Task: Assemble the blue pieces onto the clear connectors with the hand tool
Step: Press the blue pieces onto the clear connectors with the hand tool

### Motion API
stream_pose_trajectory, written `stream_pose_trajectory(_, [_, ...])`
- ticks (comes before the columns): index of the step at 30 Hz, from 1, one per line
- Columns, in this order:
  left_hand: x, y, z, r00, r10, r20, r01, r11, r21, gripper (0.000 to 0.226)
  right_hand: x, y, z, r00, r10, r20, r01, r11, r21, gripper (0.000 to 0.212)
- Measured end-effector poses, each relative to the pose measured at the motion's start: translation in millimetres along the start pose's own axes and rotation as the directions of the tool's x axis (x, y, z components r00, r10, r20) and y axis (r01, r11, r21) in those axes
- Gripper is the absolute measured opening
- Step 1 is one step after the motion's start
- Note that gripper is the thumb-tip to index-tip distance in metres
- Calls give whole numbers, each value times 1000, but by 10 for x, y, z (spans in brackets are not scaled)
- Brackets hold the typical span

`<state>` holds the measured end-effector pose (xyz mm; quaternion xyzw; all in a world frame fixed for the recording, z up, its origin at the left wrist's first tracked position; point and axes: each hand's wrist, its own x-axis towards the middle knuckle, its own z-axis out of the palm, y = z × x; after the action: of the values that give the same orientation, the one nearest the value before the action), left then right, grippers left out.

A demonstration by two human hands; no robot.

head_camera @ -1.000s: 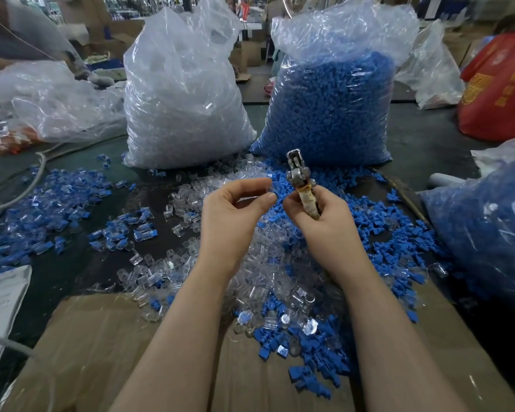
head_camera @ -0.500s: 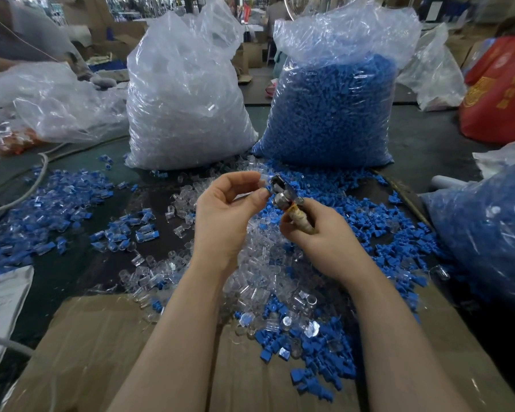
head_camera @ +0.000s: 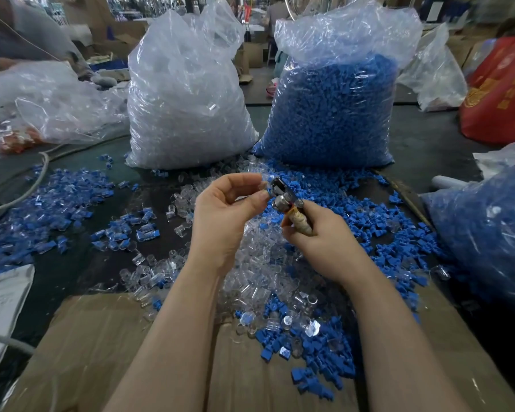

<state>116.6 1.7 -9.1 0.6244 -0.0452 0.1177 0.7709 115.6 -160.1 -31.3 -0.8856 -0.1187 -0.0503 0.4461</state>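
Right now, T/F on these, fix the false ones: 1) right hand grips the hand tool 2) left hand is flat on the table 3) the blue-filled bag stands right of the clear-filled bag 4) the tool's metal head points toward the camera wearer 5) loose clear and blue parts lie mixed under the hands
1) The right hand grips the hand tool by its handle. True.
2) False. The left hand is raised above the pile, thumb and forefinger pinching a small clear connector at the tool's head.
3) The bag of blue pieces stands right of the bag of clear connectors. True.
4) False. The metal head points up and away, toward the left hand.
5) The loose pile under the hands mixes clear and blue parts. True.
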Motion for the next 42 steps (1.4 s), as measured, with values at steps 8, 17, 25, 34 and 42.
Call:
stream_pose_trajectory(8, [9,-6,-21,1000,-17,1,17,1000,7,23,-4,-38,24,999,17,-47,-21,997,-73,4])
stream_pose_trajectory(17, [3,-4,-10,1000,-29,-5,29,1000,7,23,-21,-74,8,998,9,-68,-19,990,-139,5])
stream_pose_trajectory(25, [72,9,-161,968,-225,-109,197,955,-222,21,-3,-34,1,992,-30,-123,-6,959,-285,8])
stream_pose_trajectory(34, [187,49,-876,736,-596,-320,-27,447,-894,15,8,88,-77,954,55,-296,-215,811,-544,26])
stream_pose_trajectory(42, [164,45,-990,704,-591,-393,-171,395,-902,19,-16,124,-111,894,250,-373,-437,673,-597,16])
